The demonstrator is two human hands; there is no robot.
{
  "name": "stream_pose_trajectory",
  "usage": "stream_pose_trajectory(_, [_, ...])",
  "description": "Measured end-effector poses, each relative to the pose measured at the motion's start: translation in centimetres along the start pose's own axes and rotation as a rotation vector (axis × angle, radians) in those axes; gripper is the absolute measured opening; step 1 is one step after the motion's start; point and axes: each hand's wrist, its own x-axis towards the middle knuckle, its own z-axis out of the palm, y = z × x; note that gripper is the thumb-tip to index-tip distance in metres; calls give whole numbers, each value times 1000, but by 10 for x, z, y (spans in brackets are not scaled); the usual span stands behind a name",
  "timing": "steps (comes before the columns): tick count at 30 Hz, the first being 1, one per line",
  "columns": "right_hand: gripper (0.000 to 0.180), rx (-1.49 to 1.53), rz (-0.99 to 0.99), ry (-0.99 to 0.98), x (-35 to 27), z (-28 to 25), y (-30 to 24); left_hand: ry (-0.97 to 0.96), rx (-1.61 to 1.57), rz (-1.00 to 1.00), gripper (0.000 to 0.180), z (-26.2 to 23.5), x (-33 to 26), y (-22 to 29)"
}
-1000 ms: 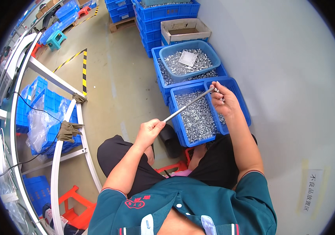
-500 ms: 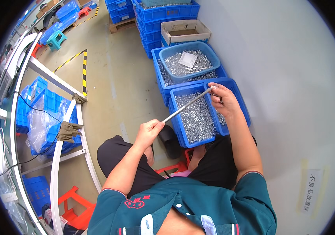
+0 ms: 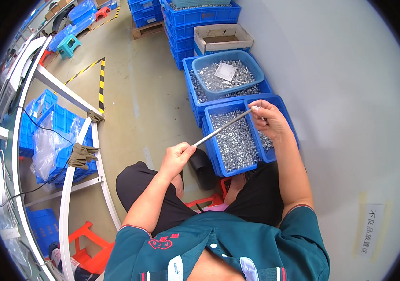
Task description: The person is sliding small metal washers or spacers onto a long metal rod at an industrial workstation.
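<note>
1. Gripping a thin grey rod, the left hand has its fingers and thumb wrapped around the near end.
2. The right hand is at the far end. Its thumb and first finger pinch a small shiny bit at the tip, and its other fingers curl in. I cannot tell if more bits are tucked in there, or if the small bit is on the rod or just touching it.
3. The small bit could slip and drop, I think, because it is tiny and only fingertips hold it. It would be hard to find among the loose metal bits in the left blue bin.
4. If the left hand tips the rod or lets it wobble, the tip could miss the bit or knock it away.
5. The rod is in front of the person, and from above it crosses the left blue bin. It is long and straight. Its long line slants from the left hand, away from the body and to the right, with its far tip by the right hand.
</note>
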Motion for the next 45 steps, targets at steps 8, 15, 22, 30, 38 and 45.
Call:
stream_pose_trajectory(8, [14, -274, 49, 92, -4, 3, -12, 20, 65, 4, 33, -5, -1, -6])
stream_pose_trajectory(15, [14, -297, 23, 89, -6, 0, -13, 21, 66, 29, 32, -2, 0, -4])
stream_pose_trajectory(22, [15, -428, -34, 159, -9, 10, -14, 53, 125, 50, 31, -1, -1, 0])
stream_pose_trajectory(30, [22, -210, 66, -37, -11, 21, -1, -30, -49, -24, 34, 2, 3, 0])
stream_pose_trajectory(38, [28, 54, 112, 99, -4, 9, 1, 3, -169, -19, 32, 1, 5, -5])
stream_pose_trajectory(45, [19, 155, 21, -28, 1, -8, 7, 4, -63, -3, 34, -3, 2, -1])
